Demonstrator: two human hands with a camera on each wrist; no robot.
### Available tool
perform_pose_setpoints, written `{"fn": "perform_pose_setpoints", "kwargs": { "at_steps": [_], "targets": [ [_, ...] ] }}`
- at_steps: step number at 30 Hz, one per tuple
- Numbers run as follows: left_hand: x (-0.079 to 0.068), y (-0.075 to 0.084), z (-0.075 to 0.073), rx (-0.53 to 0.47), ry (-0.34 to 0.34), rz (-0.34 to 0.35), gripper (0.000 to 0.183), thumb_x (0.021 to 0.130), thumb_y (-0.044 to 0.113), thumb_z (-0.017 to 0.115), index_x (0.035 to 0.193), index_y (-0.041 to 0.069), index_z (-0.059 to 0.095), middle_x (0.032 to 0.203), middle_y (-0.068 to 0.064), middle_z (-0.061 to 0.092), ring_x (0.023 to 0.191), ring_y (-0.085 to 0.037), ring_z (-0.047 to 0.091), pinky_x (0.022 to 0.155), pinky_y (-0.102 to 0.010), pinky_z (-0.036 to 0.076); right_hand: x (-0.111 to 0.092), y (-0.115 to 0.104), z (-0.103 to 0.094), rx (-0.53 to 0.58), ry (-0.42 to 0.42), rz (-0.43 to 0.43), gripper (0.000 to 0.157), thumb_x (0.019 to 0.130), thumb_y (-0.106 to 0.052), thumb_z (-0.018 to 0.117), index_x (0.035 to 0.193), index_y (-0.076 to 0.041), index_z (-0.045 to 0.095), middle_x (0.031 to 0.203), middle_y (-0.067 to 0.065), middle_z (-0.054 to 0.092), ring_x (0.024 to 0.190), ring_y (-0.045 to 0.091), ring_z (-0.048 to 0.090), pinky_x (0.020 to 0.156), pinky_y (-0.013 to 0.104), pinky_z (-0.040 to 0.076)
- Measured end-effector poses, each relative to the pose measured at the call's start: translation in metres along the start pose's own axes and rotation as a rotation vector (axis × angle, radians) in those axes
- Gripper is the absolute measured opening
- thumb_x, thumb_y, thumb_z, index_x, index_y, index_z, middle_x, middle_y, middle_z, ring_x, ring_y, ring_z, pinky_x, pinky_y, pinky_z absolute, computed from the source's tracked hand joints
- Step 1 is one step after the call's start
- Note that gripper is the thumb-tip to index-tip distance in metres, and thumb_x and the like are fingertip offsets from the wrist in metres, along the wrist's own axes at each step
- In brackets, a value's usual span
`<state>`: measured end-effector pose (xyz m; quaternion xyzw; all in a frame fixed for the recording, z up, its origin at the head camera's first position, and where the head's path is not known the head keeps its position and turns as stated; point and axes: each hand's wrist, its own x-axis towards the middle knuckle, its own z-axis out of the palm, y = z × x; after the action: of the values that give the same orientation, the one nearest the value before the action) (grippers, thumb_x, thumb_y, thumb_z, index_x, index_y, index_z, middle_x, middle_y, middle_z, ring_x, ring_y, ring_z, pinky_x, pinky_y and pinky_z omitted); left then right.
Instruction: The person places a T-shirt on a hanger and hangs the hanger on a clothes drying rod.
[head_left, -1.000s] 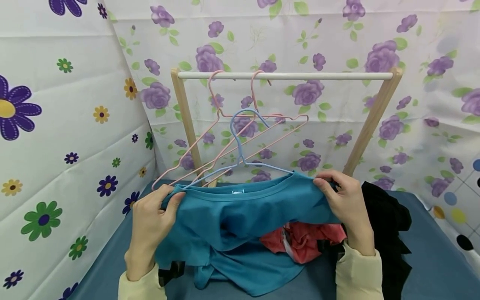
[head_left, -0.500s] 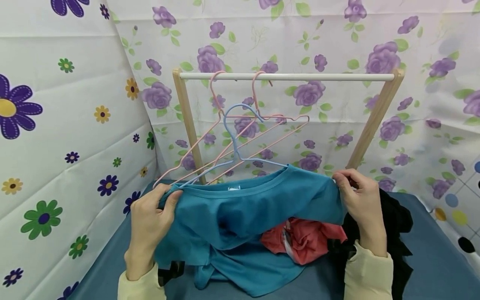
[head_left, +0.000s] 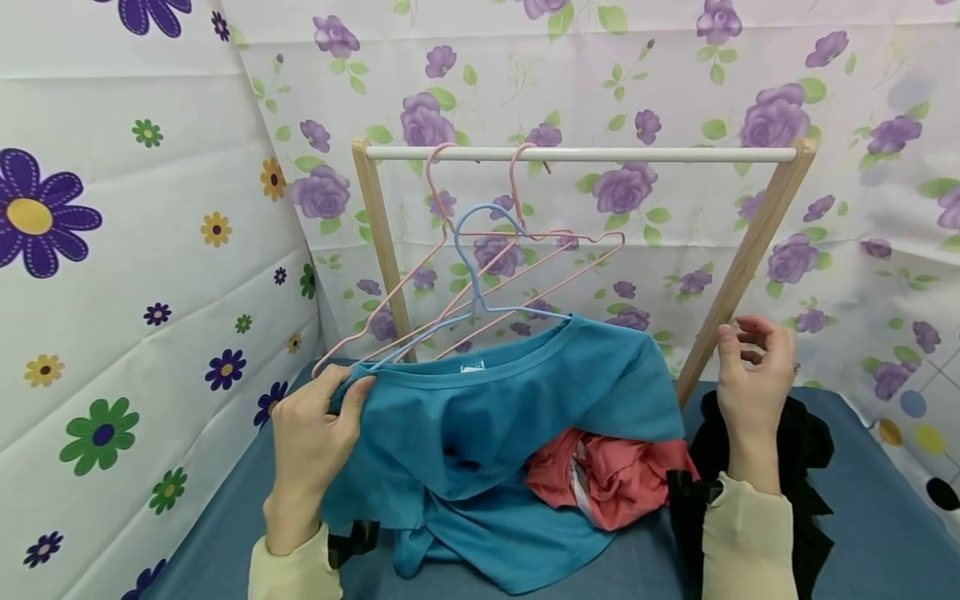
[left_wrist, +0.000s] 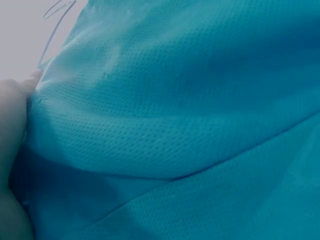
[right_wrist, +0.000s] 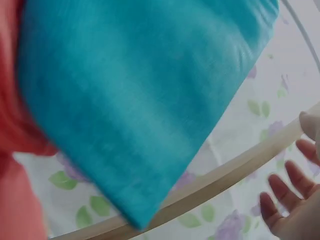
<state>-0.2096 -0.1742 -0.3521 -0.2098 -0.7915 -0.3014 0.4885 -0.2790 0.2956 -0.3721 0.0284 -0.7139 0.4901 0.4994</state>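
Observation:
A teal T-shirt (head_left: 480,433) hangs on a blue wire hanger (head_left: 474,275), whose hook stands up out of the neckline. My left hand (head_left: 315,442) pinches the shirt's left shoulder near the collar, together with the hanger's end there. My right hand (head_left: 757,383) is off the cloth, to the right of the shirt's sleeve (head_left: 637,383), with loosely bent fingers and nothing in them. In the right wrist view, the fingers (right_wrist: 282,192) spread apart beside the hanging sleeve. The shirt's lower part lies folded on the blue surface.
Two pink hangers (head_left: 442,242) hang from the white bar (head_left: 585,155) of a wooden-legged rack (head_left: 750,267) behind the shirt. A crumpled red garment (head_left: 622,483) lies partly under the shirt, and a black garment (head_left: 802,450) lies at the right. The table covering (head_left: 877,500) is blue.
My right hand has slid outward along the shirt's right shoulder and let go of it, moving right. That sleeve now hangs free, while my left hand keeps its pinch.

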Motion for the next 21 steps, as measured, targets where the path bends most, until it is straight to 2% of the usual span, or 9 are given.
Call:
{"fn": "perform_pose_setpoints", "kwargs": {
  "at_steps": [4, 6, 8, 11, 13, 15, 21],
  "targets": [
    [0.0, 0.001, 0.003, 0.004, 0.022, 0.019, 0.008, 0.085, 0.01, 0.076, 0.087, 0.005, 0.07, 0.072, -0.007, 0.068, 0.046, -0.017, 0.054, 0.041, -0.026, 0.036, -0.003, 0.012, 0.0, -0.019, -0.138, 0.198, 0.046, 0.1, -0.028, 0.058, 0.14, -0.009, 0.048, 0.13, 0.005, 0.05, 0.117, 0.021, 0.05, 0.091, 0.029, 0.039],
    [0.0, 0.001, 0.004, 0.012, 0.022, 0.03, 0.012, 0.089, 0.016, 0.073, 0.086, 0.005, 0.07, 0.071, -0.007, 0.067, 0.044, -0.016, 0.052, 0.041, -0.026, 0.034, -0.003, 0.018, 0.0, -0.012, -0.2, 0.271, 0.05, 0.101, -0.029, 0.054, 0.147, -0.013, 0.042, 0.138, 0.011, 0.047, 0.124, 0.022, 0.047, 0.097, 0.034, 0.038],
    [0.0, 0.0, 0.005, 0.013, 0.017, 0.032, 0.019, 0.093, 0.023, 0.07, 0.086, 0.005, 0.07, 0.07, -0.007, 0.067, 0.044, -0.015, 0.051, 0.041, -0.025, 0.034, -0.003, 0.021, 0.002, 0.01, -0.23, 0.308, 0.052, 0.102, -0.028, 0.053, 0.149, -0.014, 0.038, 0.14, 0.013, 0.047, 0.126, 0.022, 0.046, 0.1, 0.037, 0.039],
    [0.001, 0.001, 0.007, 0.015, 0.02, 0.038, 0.015, 0.09, 0.018, 0.072, 0.086, 0.004, 0.069, 0.072, -0.008, 0.068, 0.045, -0.015, 0.052, 0.041, -0.025, 0.035, -0.003, 0.026, 0.003, 0.044, -0.239, 0.317, 0.051, 0.101, -0.026, 0.054, 0.149, -0.013, 0.041, 0.137, 0.016, 0.051, 0.122, 0.02, 0.05, 0.099, 0.034, 0.042],
    [0.001, 0.002, 0.009, 0.002, 0.03, 0.036, 0.009, 0.084, 0.01, 0.076, 0.086, 0.004, 0.07, 0.074, -0.008, 0.069, 0.046, -0.017, 0.053, 0.041, -0.026, 0.037, -0.004, 0.028, 0.004, 0.046, -0.237, 0.3, 0.047, 0.101, -0.025, 0.054, 0.146, -0.012, 0.046, 0.133, 0.018, 0.054, 0.117, 0.018, 0.054, 0.094, 0.029, 0.044],
    [0.001, 0.003, 0.009, -0.006, 0.038, 0.037, 0.013, 0.078, 0.003, 0.079, 0.087, 0.004, 0.07, 0.075, -0.009, 0.07, 0.047, -0.018, 0.055, 0.041, -0.027, 0.038, -0.006, 0.029, 0.004, 0.042, -0.237, 0.292, 0.045, 0.102, -0.024, 0.053, 0.144, -0.01, 0.049, 0.131, 0.019, 0.056, 0.114, 0.017, 0.056, 0.091, 0.025, 0.046],
    [0.002, 0.006, 0.007, -0.013, 0.035, 0.025, 0.011, 0.082, 0.006, 0.077, 0.091, 0.003, 0.072, 0.079, -0.009, 0.071, 0.049, -0.018, 0.058, 0.042, -0.027, 0.041, -0.01, 0.031, 0.005, 0.008, -0.227, 0.286, 0.042, 0.102, -0.023, 0.051, 0.142, -0.008, 0.051, 0.127, 0.018, 0.059, 0.11, 0.016, 0.058, 0.085, 0.019, 0.046]
  ]
}}
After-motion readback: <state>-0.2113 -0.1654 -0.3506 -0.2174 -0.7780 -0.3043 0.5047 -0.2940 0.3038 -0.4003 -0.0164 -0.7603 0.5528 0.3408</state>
